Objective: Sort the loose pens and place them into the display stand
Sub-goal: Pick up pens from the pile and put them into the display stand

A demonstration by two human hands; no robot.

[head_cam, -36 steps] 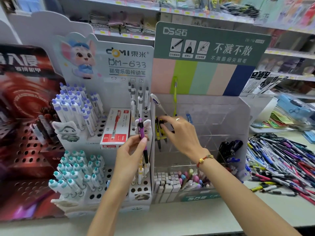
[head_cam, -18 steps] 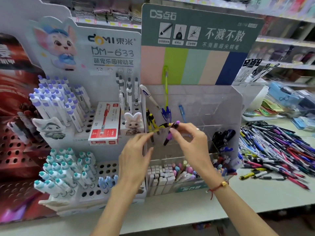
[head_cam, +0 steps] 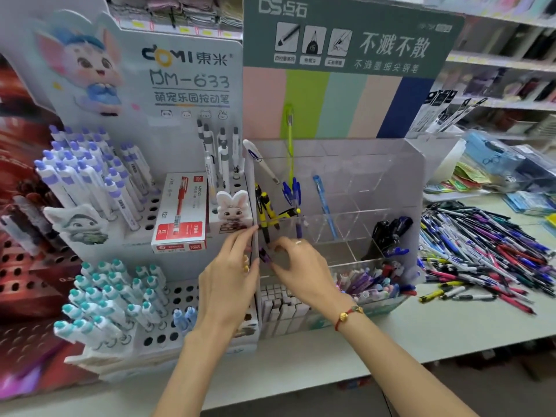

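The clear acrylic display stand [head_cam: 391, 164] sits in the middle of the counter. It holds yellow-black pens [head_cam: 266, 212], blue pens [head_cam: 291, 191], a white pen [head_cam: 260, 161], a light blue pen [head_cam: 323, 203] and black pens [head_cam: 388, 236]. My right hand [head_cam: 301, 275] pinches a purple pen [head_cam: 264, 254] low at the stand's front left corner. My left hand [head_cam: 231, 278] is beside it, fingers stretched to the stand's left wall and holding nothing. A big pile of loose pens [head_cam: 481, 251] lies on the counter to the right.
A white Domi stand on the left carries purple-capped pens [head_cam: 90, 176], teal-capped pens [head_cam: 105, 296] and a red pen box [head_cam: 180, 212]. Small erasers [head_cam: 279, 305] and pastel pens [head_cam: 370, 284] fill the clear stand's front tray. Shelves with goods run behind.
The purple pen went from my left hand to my right hand. My right hand then came down with it to the stand's lower left corner, and my left hand followed alongside.
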